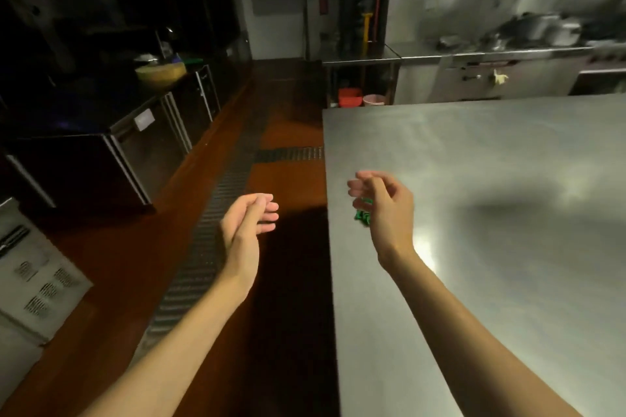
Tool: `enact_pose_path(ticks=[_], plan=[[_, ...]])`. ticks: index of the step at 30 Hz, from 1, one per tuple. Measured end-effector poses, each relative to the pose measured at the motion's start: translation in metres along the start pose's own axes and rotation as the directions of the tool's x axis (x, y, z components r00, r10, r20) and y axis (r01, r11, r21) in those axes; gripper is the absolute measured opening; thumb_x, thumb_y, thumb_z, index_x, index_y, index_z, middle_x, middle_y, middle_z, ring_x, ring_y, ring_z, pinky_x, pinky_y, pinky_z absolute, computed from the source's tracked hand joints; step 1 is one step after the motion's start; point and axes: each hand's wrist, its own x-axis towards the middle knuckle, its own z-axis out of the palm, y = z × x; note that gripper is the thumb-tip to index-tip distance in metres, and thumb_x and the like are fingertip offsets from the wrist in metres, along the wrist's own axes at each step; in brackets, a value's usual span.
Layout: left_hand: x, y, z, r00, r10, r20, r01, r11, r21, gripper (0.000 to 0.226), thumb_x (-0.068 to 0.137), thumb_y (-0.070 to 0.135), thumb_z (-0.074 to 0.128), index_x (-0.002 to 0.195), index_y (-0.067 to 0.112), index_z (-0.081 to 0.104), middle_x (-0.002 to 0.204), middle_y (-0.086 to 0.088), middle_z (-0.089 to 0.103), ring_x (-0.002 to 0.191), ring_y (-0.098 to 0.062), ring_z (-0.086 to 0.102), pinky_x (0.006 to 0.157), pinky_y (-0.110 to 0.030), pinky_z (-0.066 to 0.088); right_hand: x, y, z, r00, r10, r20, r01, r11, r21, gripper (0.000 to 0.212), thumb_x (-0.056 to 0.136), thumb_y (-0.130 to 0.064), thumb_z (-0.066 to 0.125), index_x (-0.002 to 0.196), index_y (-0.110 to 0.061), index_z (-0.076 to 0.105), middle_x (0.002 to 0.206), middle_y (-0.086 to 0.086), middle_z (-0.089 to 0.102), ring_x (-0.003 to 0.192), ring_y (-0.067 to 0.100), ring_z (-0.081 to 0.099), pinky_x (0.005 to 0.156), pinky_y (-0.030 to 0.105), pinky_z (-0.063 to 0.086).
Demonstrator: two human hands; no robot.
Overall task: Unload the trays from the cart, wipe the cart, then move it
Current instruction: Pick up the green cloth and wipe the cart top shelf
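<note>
Steel surface point(491, 196), wide and bare, is being seen filling the right half of the head view; whether it is the cart's top or a worktable cannot be told, and no trays are being shown on it. Near its left edge a small green object point(363, 215) is being partly hidden behind the right hand point(386, 206); whether it is being pinched by the fingers or is just lying on the steel beneath them cannot be told, and what it is cannot be made out. The right hand is being held above the steel with its fingers loosely curled. The left hand point(247, 227) is being held out over the reddish-brown floor point(288, 105), apart from the steel surface, with its fingers relaxed and nothing in it. A long floor drain grate point(210, 240) is being shown running along the aisle under the left forearm. Dark counters and shelving point(118, 78) are being seen along the left side, with a yellowish bowl point(161, 73) on one. At the far end a red bucket point(350, 97) and a pale bucket point(373, 100) are being kept under a steel bench point(362, 61).
</note>
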Motion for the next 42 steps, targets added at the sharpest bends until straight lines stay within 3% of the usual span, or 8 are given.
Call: enact_pose_path(ticks=[5, 11, 19, 23, 26, 32, 36, 42], plan=[[0.078, -0.062, 0.048, 0.965, -0.095, 0.244, 0.096, 0.995, 0.007, 0.031, 0.090, 0.032, 0.049, 0.100, 0.009, 0.067, 0.094, -0.011, 0.071, 0.089, -0.027, 0.069, 0.080, -0.042, 0.056, 0.057, 0.030, 0.005, 0.973, 0.057, -0.225, -0.063, 0.998, -0.022, 0.017, 0.093, -0.019, 0.056, 0.093, -0.012, 0.071, 0.090, 0.014, 0.074, 0.084, 0.023, 0.070, 0.074, 0.039, 0.057], [0.178, -0.127, 0.103, 0.888, -0.112, 0.446, 0.081, 0.993, 0.087, 0.030, 0.087, 0.034, 0.051, 0.099, 0.013, 0.069, 0.094, -0.009, 0.071, 0.091, -0.027, 0.068, 0.082, -0.044, 0.056, 0.144, 0.093, 0.008, 0.912, 0.119, -0.393, -0.159, 0.985, -0.072, 0.033, 0.064, -0.048, 0.055, 0.087, -0.029, 0.070, 0.093, 0.001, 0.075, 0.094, 0.023, 0.070, 0.091, 0.052, 0.055], [0.304, -0.228, 0.189, 0.656, -0.169, 0.736, -0.107, 0.944, 0.312, 0.036, 0.082, 0.049, 0.057, 0.105, 0.024, 0.068, 0.103, 0.005, 0.070, 0.100, -0.015, 0.066, 0.091, -0.050, 0.053, 0.225, 0.175, 0.010, 0.812, 0.215, -0.543, -0.366, 0.912, -0.186, 0.034, 0.084, -0.027, 0.061, 0.117, -0.020, 0.063, 0.103, 0.002, 0.070, 0.087, 0.015, 0.067, 0.071, 0.031, 0.054], [0.340, -0.287, 0.244, 0.477, -0.145, 0.867, -0.262, 0.918, 0.298, 0.027, 0.090, 0.032, 0.063, 0.114, 0.018, 0.064, 0.111, 0.005, 0.065, 0.101, -0.013, 0.062, 0.096, -0.044, 0.050, 0.264, 0.230, 0.016, 0.751, 0.252, -0.610, -0.476, 0.848, -0.235, 0.041, 0.086, -0.030, 0.061, 0.125, -0.019, 0.058, 0.111, 0.002, 0.067, 0.094, 0.019, 0.066, 0.085, 0.041, 0.056], [0.359, -0.330, 0.274, 0.276, -0.164, 0.947, -0.418, 0.867, 0.272, 0.042, 0.086, 0.033, 0.067, 0.126, 0.024, 0.056, 0.125, 0.007, 0.053, 0.113, -0.012, 0.052, 0.098, -0.036, 0.046, 0.282, 0.265, 0.021, 0.718, 0.293, -0.631, -0.572, 0.764, -0.297, 0.053, 0.086, -0.030, 0.062, 0.136, -0.017, 0.050, 0.123, 0.006, 0.061, 0.104, 0.022, 0.061, 0.089, 0.039, 0.054], [0.379, -0.382, 0.315, -0.164, -0.205, 0.965, -0.686, 0.727, 0.038, 0.104, 0.059, 0.049, 0.072, 0.149, 0.026, 0.025, 0.150, -0.002, 0.038, 0.136, -0.023, 0.035, 0.111, -0.040, 0.034, 0.298, 0.322, 0.029, 0.690, 0.427, -0.584, -0.715, 0.281, -0.640, 0.092, 0.080, -0.041, 0.068, 0.154, -0.028, 0.016, 0.154, 0.017, 0.027, 0.136, 0.040, 0.029, 0.109, 0.052, 0.034], [0.376, -0.388, 0.330, -0.229, -0.182, 0.956, -0.719, 0.694, -0.040, 0.105, 0.063, 0.036, 0.080, 0.151, 0.028, 0.023, 0.148, -0.003, 0.038, 0.130, -0.026, 0.038, 0.105, -0.043, 0.040, 0.306, 0.339, 0.042, 0.708, 0.358, -0.609, -0.684, 0.130, -0.718, 0.099, 0.076, -0.042, 0.075, 0.154, -0.025, 0.017, 0.151, 0.017, 0.030, 0.132, 0.042, 0.029, 0.104, 0.054, 0.036], [0.363, -0.377, 0.326, -0.191, -0.203, 0.960, -0.788, 0.615, -0.027, 0.078, 0.063, 0.034, 0.077, 0.133, 0.023, 0.045, 0.117, -0.009, 0.057, 0.100, -0.027, 0.057, 0.080, -0.032, 0.045, 0.303, 0.340, 0.057, 0.686, 0.257, -0.680, -0.727, 0.253, -0.638, 0.058, 0.083, -0.016, 0.066, 0.134, -0.011, 0.040, 0.122, 0.019, 0.049, 0.109, 0.040, 0.047, 0.077, 0.043, 0.049]])
